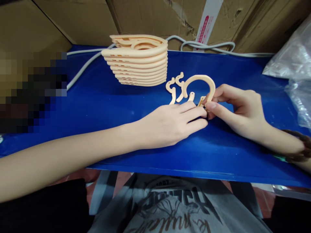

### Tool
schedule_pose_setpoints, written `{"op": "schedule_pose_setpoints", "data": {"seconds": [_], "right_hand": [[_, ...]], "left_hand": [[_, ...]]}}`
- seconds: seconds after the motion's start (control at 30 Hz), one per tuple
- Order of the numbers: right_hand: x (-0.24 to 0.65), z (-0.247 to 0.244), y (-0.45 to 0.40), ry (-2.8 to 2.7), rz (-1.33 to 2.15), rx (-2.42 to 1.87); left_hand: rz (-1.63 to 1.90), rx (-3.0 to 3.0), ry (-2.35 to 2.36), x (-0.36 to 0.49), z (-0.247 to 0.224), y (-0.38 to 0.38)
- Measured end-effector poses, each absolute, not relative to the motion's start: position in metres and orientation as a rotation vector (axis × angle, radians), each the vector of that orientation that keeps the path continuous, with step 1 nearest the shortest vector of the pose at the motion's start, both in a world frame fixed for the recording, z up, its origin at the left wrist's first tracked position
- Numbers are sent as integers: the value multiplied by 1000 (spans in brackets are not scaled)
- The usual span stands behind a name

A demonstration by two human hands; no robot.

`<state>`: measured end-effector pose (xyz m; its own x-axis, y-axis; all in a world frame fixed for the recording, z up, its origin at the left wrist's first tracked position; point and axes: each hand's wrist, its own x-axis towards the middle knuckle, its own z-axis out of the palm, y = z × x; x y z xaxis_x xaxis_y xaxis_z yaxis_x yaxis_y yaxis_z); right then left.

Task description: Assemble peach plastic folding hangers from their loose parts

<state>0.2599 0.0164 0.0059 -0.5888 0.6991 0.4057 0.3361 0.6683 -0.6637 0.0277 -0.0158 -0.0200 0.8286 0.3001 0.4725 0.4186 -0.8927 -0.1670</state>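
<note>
A large cream-coloured curved hook point(200, 77) stands up from the thumb and fingers of my right hand point(240, 113), which pinch its lower right end. My left hand point(170, 124) lies palm down over the table, fingers stretched to the right with small gaps between them. Its fingertips meet the right fingertips at the hook's lower end; the thumb and palm are hidden. Behind the left hand, several small S-shaped cream pieces point(172, 89) stick out, their lower ends partly covered by it. A stack of cream plastic hangers point(138, 66) sits further back on the left.
The blue tabletop point(97, 106) has its front edge just before my lap. White cable point(85, 69) runs along the back, against cardboard boxes point(150, 19). Clear plastic wrapping point(291, 55) lies at the right. A blurred-out patch covers the left side.
</note>
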Motion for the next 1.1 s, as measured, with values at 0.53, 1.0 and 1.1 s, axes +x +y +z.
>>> {"op": "schedule_pose_setpoints", "data": {"seconds": [0.53, 1.0, 1.1], "right_hand": [[261, 3, 11, -1930, 644, -737], [263, 5, 4, -2061, 502, -729], [261, 7, 5, -2131, 502, -726]], "left_hand": [[-643, -2774, -679, 28, -17, -22], [-706, -2734, -612, 27, -20, -17], [-637, -2700, -629, 28, -18, -17]]}}
